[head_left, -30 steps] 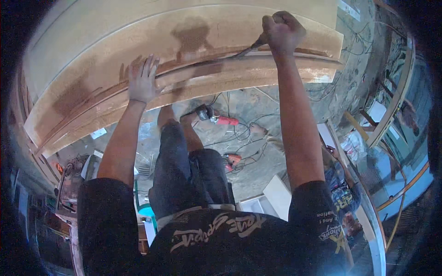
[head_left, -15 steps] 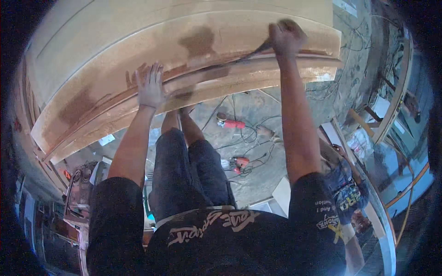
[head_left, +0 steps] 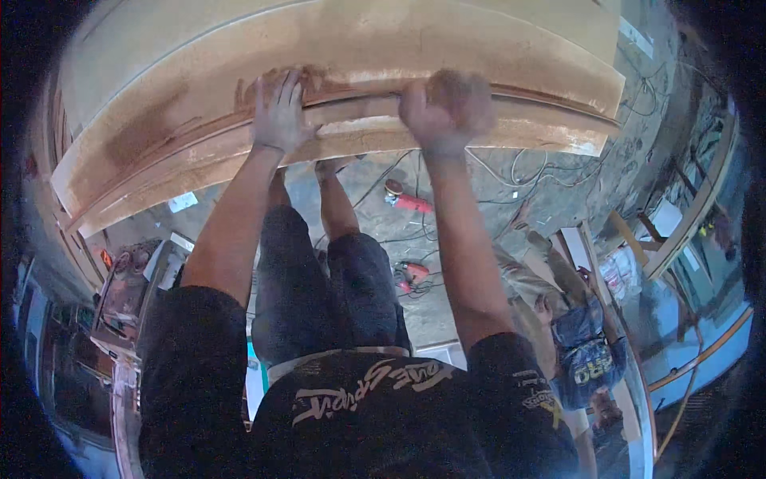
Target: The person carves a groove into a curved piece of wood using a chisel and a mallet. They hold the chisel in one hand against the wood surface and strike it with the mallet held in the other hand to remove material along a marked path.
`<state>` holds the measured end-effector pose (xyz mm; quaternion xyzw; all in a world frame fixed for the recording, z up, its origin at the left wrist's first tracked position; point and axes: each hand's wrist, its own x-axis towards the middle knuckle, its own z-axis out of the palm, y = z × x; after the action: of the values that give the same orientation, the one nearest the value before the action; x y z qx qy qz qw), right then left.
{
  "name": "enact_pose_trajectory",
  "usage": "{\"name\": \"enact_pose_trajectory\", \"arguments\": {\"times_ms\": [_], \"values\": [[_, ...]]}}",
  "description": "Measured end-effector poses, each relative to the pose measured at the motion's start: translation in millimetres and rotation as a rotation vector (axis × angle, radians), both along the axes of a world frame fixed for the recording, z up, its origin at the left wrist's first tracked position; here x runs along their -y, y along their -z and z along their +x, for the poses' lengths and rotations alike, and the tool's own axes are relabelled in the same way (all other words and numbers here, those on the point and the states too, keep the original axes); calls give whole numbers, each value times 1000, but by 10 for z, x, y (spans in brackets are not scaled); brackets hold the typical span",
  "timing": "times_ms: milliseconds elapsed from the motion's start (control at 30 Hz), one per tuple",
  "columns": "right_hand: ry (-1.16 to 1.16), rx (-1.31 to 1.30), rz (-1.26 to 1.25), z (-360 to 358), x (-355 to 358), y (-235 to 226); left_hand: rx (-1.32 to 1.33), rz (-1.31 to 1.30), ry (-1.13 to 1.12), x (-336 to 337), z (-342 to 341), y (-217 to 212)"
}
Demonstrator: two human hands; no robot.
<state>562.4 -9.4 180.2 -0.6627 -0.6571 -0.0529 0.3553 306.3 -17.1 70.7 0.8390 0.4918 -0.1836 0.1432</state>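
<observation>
The wooden panel (head_left: 415,48) was the largest thing in view, a pale tan surface running beyond both sets of fingers, and the work on it looked partway along. Its lower board (head_left: 550,134) spread just below the fingers toward the wearer, while the concrete floor (head_left: 568,203) lay farther below. Another person (head_left: 586,367), in dark clothing, was well below and to the right of the right fingers. The right hand (head_left: 447,112) was over the seam, its fingers curled in and blurred, so whether they gripped anything could not be told. The left hand (head_left: 279,116) lay flat on the panel, fingers extended and slightly apart, with nothing visibly held. Left of those fingers, a brown patch (head_left: 148,132) marked the wood; the uneven colour suggested that an even finish was yet to be reached there. The dark seam (head_left: 351,100) ran between the two sets of fingers, and a pale streak (head_left: 363,124) just below it seemed a different stage from the browner wood; how much was done could not be measured. Below the fingers, on the floor, lay a red power tool (head_left: 412,203) and, farther down, a red-orange tool (head_left: 412,273)
</observation>
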Motion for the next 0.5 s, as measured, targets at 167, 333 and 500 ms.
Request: {"name": "enact_pose_trajectory", "arguments": {"times_ms": [167, 333, 500], "values": [[4, -237, 59, 149, -424, 343, -172, -186, -22, -39, 119, -62], [-93, -322, 19, 205, -923, 510, -18, -35, 0, -47, 62, 8], [85, -68, -71, 12, -1287, 320, 19, -45, 4, -112, 44, -32]]}}
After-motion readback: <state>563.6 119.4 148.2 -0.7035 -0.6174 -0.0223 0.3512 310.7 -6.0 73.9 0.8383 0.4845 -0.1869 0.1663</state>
